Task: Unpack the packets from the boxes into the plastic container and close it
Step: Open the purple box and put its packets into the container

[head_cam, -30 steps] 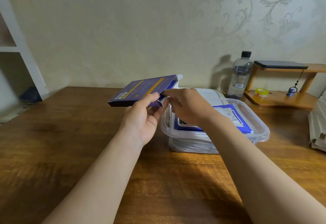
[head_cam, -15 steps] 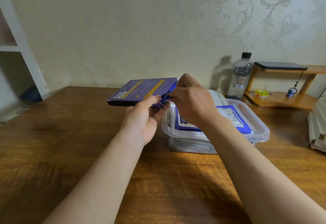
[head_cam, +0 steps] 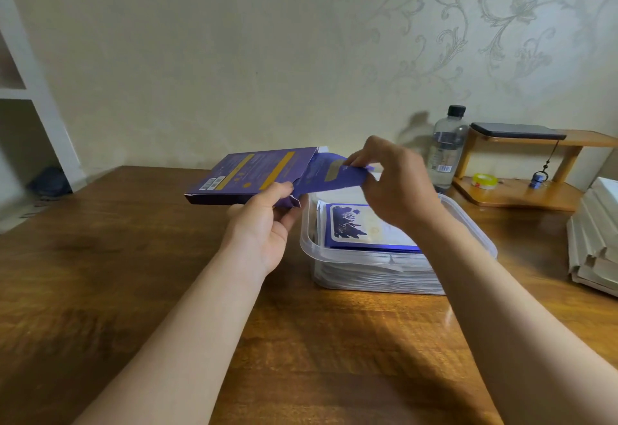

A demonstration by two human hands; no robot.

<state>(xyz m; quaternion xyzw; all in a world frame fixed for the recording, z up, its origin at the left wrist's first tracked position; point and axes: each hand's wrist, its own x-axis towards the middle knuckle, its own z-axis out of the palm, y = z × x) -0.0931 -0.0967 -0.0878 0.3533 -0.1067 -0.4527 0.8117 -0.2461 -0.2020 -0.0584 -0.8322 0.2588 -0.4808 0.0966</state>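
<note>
Box (head_cam: 247, 175) long axis left-right, mouth rightward; left grip (head_cam: 264, 227) clasps it, right grip (head_cam: 398, 183) pinches packet (head_cam: 329, 175).

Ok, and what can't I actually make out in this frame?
Head view only:
- Inside the purple box: its walls hide whether more packets sit behind the packet that the right hand pinches.
- Plastic container: the packets stacked inside blur through the cloudy wall, so no count is possible.
- Container's far side: covered by the right hand and the packet.
- Print on the box: too small to read.
- White stack: cut off by the right edge.
</note>
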